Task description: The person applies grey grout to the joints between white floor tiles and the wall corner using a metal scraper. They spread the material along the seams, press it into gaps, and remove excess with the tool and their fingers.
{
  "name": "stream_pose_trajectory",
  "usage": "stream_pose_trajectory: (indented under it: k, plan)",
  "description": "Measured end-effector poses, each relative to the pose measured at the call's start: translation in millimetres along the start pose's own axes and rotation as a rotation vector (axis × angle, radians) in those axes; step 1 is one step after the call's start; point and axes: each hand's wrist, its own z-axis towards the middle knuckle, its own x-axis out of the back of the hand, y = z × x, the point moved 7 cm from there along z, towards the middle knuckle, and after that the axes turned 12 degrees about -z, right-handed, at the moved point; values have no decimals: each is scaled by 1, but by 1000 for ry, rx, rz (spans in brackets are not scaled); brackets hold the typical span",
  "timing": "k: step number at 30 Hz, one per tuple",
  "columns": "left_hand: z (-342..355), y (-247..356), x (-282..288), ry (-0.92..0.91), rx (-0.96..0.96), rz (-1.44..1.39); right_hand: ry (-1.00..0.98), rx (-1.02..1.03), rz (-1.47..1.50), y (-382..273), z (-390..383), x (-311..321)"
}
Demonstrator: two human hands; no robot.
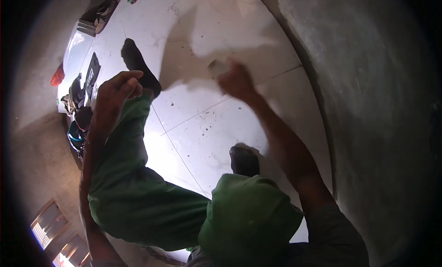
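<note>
My right hand (235, 80) is stretched forward over the white tiled floor (202, 129), blurred by motion. It grips a small pale flat block (216, 67) at its fingertips, held near the floor where a shadow falls. My left hand (117, 90) rests on my left leg in green trousers (124, 175), fingers curled together and holding nothing. Both feet wear black socks, one (138, 64) ahead of the left hand and one (244, 160) below the right forearm.
A rough grey plastered wall (368, 92) curves along the right side, meeting the floor beside my right arm. Shoes and sandals (78, 110) lie in a row by the left wall, with a red item (58, 76) near them. Dark specks dot the tiles.
</note>
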Motion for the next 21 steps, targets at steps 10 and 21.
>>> stream_pose_trajectory:
  k: [10,21]
  plan:
    - [79,108,-86,-516,96,153,-17,145,-304,-56,133,70]
    - [192,119,-108,-907,-80,294,103,216,-922,-38,163,74]
